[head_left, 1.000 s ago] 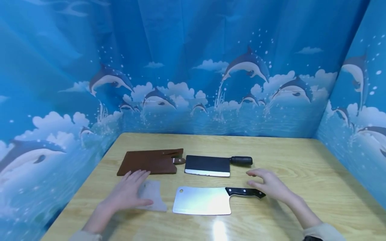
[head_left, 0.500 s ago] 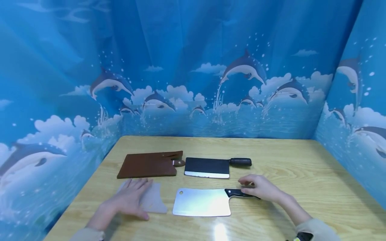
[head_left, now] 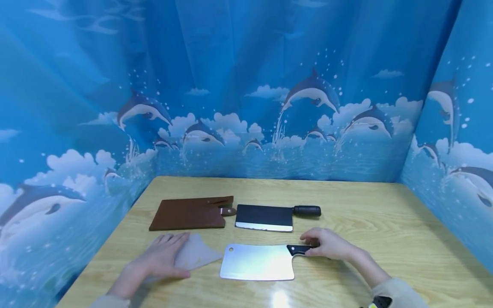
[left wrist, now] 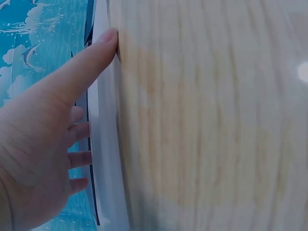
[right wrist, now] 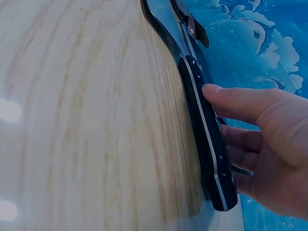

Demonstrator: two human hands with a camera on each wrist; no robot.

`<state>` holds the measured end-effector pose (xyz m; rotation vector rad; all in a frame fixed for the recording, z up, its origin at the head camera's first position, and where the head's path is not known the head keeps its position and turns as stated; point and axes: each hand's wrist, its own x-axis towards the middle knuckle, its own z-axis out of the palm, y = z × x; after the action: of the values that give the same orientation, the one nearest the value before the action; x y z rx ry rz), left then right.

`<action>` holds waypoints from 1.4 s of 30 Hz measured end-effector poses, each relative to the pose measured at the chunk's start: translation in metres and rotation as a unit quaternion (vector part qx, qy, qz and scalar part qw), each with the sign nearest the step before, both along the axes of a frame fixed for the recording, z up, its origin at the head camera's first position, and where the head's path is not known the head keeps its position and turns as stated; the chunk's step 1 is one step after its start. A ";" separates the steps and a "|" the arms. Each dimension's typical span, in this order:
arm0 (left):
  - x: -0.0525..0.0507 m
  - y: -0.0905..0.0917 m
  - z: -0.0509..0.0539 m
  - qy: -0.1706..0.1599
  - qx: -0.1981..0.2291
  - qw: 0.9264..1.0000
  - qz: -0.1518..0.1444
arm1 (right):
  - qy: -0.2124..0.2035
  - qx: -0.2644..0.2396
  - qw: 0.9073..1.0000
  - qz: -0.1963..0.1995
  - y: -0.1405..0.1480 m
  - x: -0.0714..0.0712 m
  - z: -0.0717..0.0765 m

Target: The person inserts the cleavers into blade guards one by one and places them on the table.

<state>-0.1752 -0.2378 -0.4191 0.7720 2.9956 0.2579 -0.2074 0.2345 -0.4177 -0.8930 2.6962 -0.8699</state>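
Observation:
A silver cleaver (head_left: 257, 262) with a black riveted handle lies flat on the table, its blade pointing left. My right hand (head_left: 331, 244) grips the handle's far part, and in the right wrist view the thumb rests on one side of the black handle (right wrist: 202, 110) with the fingers on the other. To the left, my left hand (head_left: 163, 256) holds a translucent white blade sheath (head_left: 196, 252), which sits tilted. The left wrist view has the thumb at the sheath's near edge and the fingers beyond the far one; the palm hides part of it in the head view.
Behind these lie a brown leather sheath (head_left: 188, 214) with a snap strap and a second, black-bladed cleaver (head_left: 264, 216) with a round black handle. The wooden table (head_left: 369, 205) is enclosed by a blue dolphin-print curtain (head_left: 215, 107) at the back and sides.
My right hand has come down and left onto the silver cleaver's handle and now grips it. My left hand has taken hold of the white sheath, which has turned and tilted.

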 end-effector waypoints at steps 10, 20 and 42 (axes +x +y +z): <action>0.001 0.006 0.004 -0.001 0.016 1.000 0.019 | 0.014 0.030 0.999 0.018 -0.007 0.000 -0.003; 0.003 0.006 0.002 0.008 0.037 0.997 0.066 | 0.018 0.045 0.999 0.010 -0.010 0.001 -0.003; 0.006 -0.001 0.003 0.143 0.056 0.987 0.034 | 0.122 0.055 0.990 0.047 -0.011 0.002 -0.008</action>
<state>-0.1697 -0.2384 -0.4161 0.7799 3.3073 0.3488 -0.2055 0.2232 -0.4255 -1.1577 2.8432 -0.6209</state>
